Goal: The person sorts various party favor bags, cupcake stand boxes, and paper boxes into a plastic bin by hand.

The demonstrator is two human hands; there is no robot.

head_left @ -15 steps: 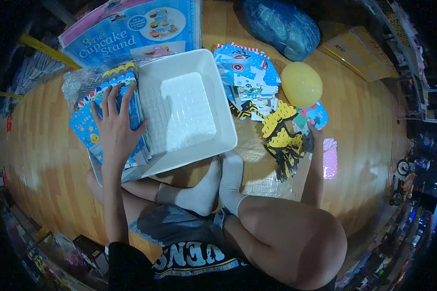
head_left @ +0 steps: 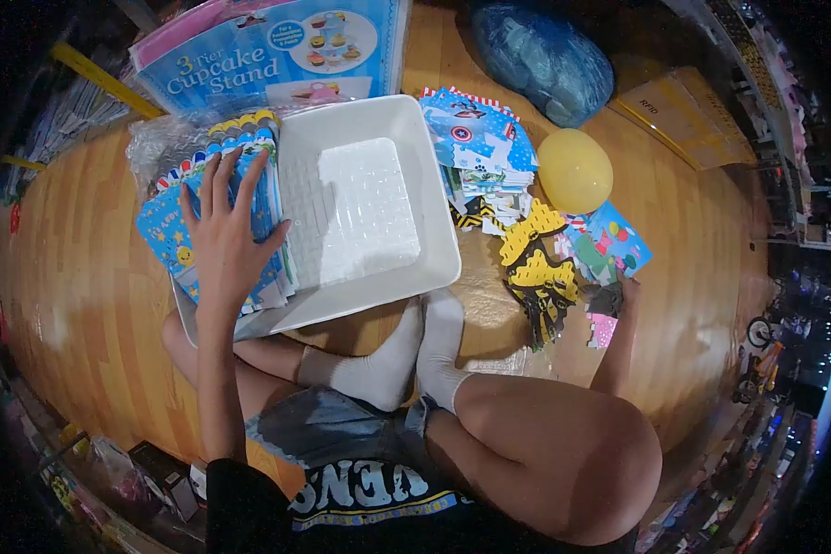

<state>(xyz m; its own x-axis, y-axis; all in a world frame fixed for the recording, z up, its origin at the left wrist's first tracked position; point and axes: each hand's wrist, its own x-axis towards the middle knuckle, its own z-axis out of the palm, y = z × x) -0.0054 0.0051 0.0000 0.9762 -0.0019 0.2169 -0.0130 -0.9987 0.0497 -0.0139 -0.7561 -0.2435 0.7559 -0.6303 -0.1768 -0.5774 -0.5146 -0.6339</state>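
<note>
My left hand lies with its fingers spread on a row of blue printed cards at the left side of the white basket. At the right, my right hand is at the lower edge of a colourful blue and green card; its fingers are pinched there, partly hidden. Beside it lie yellow and black cut-out pieces and a pink card. A fanned stack of blue cards rests right of the basket, near a yellow balloon.
Behind the basket stands a cupcake stand package. A blue plastic bag and a cardboard box lie at the back right. My crossed legs are in front of the basket. Shelves of goods line both sides.
My right hand has moved right and slightly down, and the colourful card by it shows more fully. The pink card is now partly covered. My left hand stays on the cards.
</note>
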